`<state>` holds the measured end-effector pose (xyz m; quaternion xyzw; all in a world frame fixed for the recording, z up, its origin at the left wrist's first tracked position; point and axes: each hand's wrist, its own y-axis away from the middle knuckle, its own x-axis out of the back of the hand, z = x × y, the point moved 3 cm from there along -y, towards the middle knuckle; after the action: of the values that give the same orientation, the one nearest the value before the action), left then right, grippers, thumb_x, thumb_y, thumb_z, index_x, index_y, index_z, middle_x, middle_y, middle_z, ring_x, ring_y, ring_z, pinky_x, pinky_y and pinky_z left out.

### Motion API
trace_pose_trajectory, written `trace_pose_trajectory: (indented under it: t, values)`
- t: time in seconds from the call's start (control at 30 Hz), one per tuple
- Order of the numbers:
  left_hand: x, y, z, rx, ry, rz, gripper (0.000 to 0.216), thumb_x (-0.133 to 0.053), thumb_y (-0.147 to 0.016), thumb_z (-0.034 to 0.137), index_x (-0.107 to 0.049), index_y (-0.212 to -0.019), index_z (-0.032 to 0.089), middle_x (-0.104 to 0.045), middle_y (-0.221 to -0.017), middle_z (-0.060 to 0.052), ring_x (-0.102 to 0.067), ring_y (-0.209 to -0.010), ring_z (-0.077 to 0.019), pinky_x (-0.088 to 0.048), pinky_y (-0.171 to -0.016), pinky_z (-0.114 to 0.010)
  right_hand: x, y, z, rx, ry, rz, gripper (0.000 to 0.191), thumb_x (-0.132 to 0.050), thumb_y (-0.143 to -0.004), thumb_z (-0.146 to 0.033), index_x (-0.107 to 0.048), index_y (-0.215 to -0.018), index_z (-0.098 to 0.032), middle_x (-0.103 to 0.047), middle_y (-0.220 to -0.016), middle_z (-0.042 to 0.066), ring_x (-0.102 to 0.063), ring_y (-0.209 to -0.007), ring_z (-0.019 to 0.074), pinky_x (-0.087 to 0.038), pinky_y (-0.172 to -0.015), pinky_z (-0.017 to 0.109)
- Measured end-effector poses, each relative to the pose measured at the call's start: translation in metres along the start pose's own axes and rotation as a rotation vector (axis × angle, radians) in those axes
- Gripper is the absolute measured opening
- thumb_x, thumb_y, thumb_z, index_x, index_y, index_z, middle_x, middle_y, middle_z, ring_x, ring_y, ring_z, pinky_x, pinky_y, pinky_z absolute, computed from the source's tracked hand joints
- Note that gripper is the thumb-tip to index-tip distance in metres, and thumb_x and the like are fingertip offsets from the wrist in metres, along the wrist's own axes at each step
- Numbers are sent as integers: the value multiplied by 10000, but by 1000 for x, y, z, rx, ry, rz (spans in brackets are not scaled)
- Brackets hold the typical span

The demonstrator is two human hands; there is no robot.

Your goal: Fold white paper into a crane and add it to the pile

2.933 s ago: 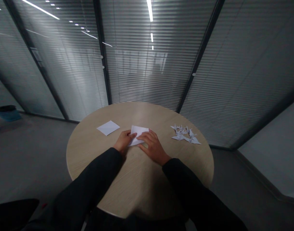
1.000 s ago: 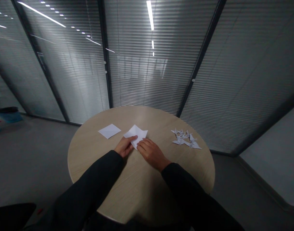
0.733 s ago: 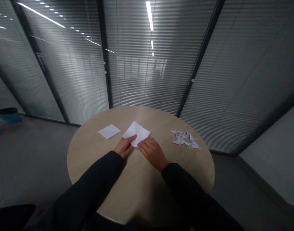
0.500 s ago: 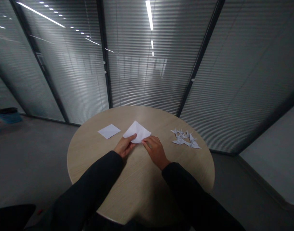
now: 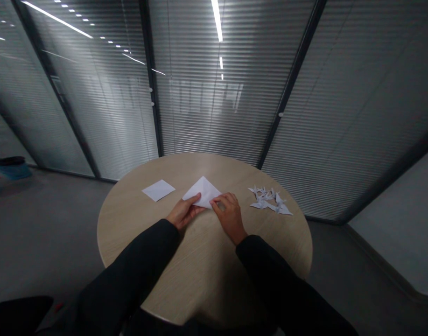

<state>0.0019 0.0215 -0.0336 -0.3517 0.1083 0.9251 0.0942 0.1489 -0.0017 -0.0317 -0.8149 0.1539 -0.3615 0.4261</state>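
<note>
A white sheet of paper (image 5: 203,189), folded to a peak that points away from me, is held over the middle of the round table. My left hand (image 5: 186,211) grips its left lower part, thumb on top and fingers underneath. At the right lower edge, my right hand (image 5: 228,212) pinches the paper between thumb and fingertips. The folds near the fingers are partly covered. Left of the held paper lies a stack or single piece of white square paper (image 5: 158,190). Several folded white paper cranes (image 5: 270,200) lie in a cluster to the right.
The round wooden table (image 5: 129,233) stands close to glass partitions with blinds (image 5: 214,121). A blue bin with a black liner (image 5: 13,168) is on the floor at far left. Something dark, perhaps a chair (image 5: 21,315), shows at lower left.
The held paper has shifted slightly right, and its outline has become more triangular. My right hand has moved a little right with its edge; my left hand keeps its grip.
</note>
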Motion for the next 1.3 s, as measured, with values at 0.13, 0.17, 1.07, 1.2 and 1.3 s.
trace_pose_trajectory:
  t: [0.13, 0.17, 1.07, 1.2, 1.3]
  values:
    - [-3, 3, 0, 5, -21, -41, 125, -620, -801, 79, -640, -923, 61, -695, -916, -124, -676, -739, -156, -590, -649, -247, 3, 0, 0, -54, 35, 53, 88, -622, -822, -285, -651, -763, -226, -562, -966, 75, -530, -984, 240, -445, -886, 422]
    - [-4, 5, 0, -7, -35, -58, 138, -643, -784, 85, -649, -922, 67, -698, -923, -117, -675, -748, -152, -584, -667, -244, 3, 0, 0, -61, 29, 65, 87, -627, -816, -284, -648, -756, -225, -555, -1024, 83, -521, -1029, 248, -435, -912, 438]
    - [5, 0, 5, -316, -343, -102, 406, -813, -571, 165, -657, -941, 108, -702, -858, -67, -633, -725, -140, -490, -745, -264, -9, 1, 19, -533, -609, -79, 388, -714, -682, -364, -591, -1003, -183, -712, -887, 63, -671, -784, 213, -524, -676, 321]
    - [7, -2, 7, -324, -357, -68, 385, -835, -530, 180, -653, -863, 114, -669, -693, -14, -604, -624, -116, -484, -662, -237, -10, 2, 20, -582, -516, -198, 334, -706, -685, -428, -693, -866, -147, -725, -863, 77, -661, -771, 230, -502, -690, 332]
    - [6, -1, 7, -330, -386, -85, 374, -846, -513, 211, -661, -825, 119, -659, -662, -5, -596, -607, -115, -481, -641, -235, -11, 4, 22, -633, -539, -249, 389, -713, -669, -458, -721, -843, -111, -729, -808, 86, -659, -729, 234, -483, -648, 316]
